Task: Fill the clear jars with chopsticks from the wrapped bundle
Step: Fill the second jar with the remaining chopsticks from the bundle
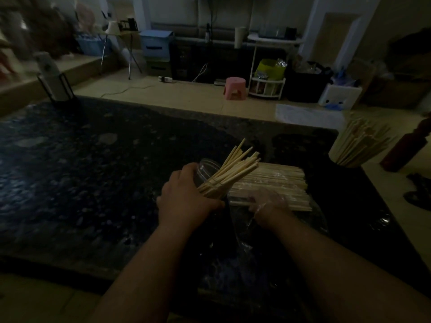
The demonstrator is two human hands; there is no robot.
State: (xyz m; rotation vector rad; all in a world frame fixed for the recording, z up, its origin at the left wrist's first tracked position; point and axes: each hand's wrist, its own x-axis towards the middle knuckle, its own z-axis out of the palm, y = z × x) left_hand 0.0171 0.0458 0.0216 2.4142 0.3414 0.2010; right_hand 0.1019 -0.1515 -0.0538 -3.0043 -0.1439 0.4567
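Note:
My left hand (pixel 186 197) grips a clear jar (pixel 207 169) that tilts to the right on the dark counter. Several pale chopsticks (pixel 235 166) stick out of its mouth. Just right of it lies the wrapped bundle of chopsticks (pixel 277 183) in clear plastic. My right hand (pixel 268 203), in a thin clear glove, rests on the bundle's near end; whether its fingers hold any sticks is hard to see in the dim light. A second jar (pixel 356 145) packed with chopsticks stands at the counter's right edge.
The dark speckled counter (pixel 93 171) stretches to the left. A white bottle in a black holder (pixel 56 80) stands at its far left corner. A dark red bottle (pixel 405 150) leans beside the full jar. Loose clear plastic wrap (pixel 310 229) lies under my right wrist.

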